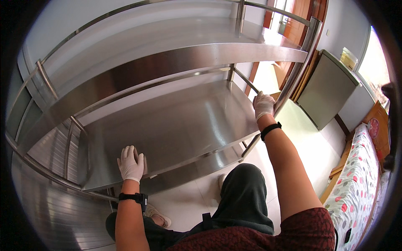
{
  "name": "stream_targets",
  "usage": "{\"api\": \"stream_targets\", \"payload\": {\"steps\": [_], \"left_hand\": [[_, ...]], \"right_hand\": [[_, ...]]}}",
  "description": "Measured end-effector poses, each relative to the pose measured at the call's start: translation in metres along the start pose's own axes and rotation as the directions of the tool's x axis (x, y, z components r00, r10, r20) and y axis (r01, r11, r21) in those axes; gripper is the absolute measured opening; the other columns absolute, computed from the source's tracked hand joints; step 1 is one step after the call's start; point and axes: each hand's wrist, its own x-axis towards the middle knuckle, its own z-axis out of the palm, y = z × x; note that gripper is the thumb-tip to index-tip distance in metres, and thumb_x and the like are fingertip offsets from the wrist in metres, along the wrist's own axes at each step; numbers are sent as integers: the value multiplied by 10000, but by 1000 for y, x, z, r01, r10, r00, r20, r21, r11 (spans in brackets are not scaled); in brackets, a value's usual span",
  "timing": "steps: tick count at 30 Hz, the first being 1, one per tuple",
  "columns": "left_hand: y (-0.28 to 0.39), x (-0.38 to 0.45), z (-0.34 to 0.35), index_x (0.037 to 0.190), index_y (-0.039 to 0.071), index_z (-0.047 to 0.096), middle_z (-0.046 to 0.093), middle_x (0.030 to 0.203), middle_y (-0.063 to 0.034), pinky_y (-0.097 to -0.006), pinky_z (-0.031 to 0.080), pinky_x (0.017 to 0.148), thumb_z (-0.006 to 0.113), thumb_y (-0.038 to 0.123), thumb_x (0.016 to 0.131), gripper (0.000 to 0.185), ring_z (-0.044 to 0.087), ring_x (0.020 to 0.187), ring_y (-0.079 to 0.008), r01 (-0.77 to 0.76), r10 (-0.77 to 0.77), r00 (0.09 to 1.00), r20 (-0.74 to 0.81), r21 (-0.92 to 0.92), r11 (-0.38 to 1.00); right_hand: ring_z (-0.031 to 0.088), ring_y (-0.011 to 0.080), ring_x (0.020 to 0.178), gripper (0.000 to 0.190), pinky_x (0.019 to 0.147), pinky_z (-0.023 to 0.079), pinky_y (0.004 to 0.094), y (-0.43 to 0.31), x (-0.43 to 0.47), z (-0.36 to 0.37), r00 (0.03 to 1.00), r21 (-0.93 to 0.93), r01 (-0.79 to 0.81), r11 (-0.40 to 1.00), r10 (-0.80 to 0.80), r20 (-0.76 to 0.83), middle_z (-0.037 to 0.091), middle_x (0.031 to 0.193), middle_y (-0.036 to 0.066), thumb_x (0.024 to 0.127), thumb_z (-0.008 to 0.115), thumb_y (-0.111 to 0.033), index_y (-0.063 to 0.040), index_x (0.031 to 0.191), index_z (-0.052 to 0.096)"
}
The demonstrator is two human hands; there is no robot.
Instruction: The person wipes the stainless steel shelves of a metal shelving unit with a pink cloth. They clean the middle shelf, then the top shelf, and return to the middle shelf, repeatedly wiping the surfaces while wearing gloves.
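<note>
Before me stands a stainless steel rack with an upper shelf (194,31), a middle shelf (176,116) and a lower shelf (201,169). Both my hands wear thin white gloves. My left hand (131,164) lies palm down on the front left part of the middle shelf, fingers slightly apart, holding nothing. At the right end, my right hand (263,106) is closed around the side rail (246,80), just beside the front right post (293,80). The palm side of the right hand is hidden.
To the right are a grey-green cabinet or small fridge (328,89) with a plastic tub (348,58) on top, and a bed with a spotted cover (351,185). An orange-brown door (296,18) is behind the rack. Ribbed metal (56,207) lies at the left.
</note>
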Motion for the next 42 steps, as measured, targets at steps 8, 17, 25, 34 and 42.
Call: {"api": "stream_targets", "payload": {"steps": [8, 17, 25, 34, 42], "left_hand": [[-3, 2, 5, 1448, 121, 509, 446, 1545, -89, -596, 243, 1212, 583, 451, 971, 585, 367, 1473, -295, -30, 30, 999, -14, 1, 1000], [-2, 1, 7, 1440, 101, 529, 457, 1541, -126, -569, 267, 1194, 594, 412, 973, 565, 413, 1437, -328, -41, 43, 998, -42, 47, 998], [-2, 3, 5, 1481, 129, 469, 411, 1565, -95, -618, 238, 1206, 576, 450, 978, 607, 353, 1480, -310, -19, 18, 1000, 20, 37, 999], [-14, -1, 13, 1606, 135, 245, 310, 1631, -157, -672, 157, 1196, 521, 380, 994, 714, 308, 1502, -372, -31, -5, 966, -259, -134, 991], [-28, 0, 16, 1595, 141, 294, 346, 1620, -161, -662, 127, 1206, 487, 355, 1014, 650, 323, 1500, -365, -101, -32, 942, -334, -373, 922]], "right_hand": [[553, 420, 1198, 554, 1043, 435, 484, 21, -50, -17, 889, 784, 207, 585, -447, 99, 588, 1214, 261, 810, 726, -386, -32, 1214, 589], [441, 446, 1333, 642, 1106, 388, 515, -18, -53, -12, 782, 639, 280, 717, -556, 282, 510, 1393, 259, 987, 509, -539, -11, 1349, 560], [327, 399, 1442, 810, 1143, 308, 569, -119, 11, -79, 454, 450, 399, 799, -598, 660, 439, 1523, 152, 815, 729, -553, -163, 1471, 456], [274, 397, 1494, 828, 1163, 285, 544, -280, -137, -247, 326, 769, 500, 399, -909, 260, 358, 1612, 157, 916, 644, -595, -106, 1536, 396], [125, 382, 1567, 866, 1235, 201, 543, -278, -200, -254, 150, 884, 447, 135, -986, 75, 231, 1674, 170, 898, 596, -575, -136, 1596, 330]]}}
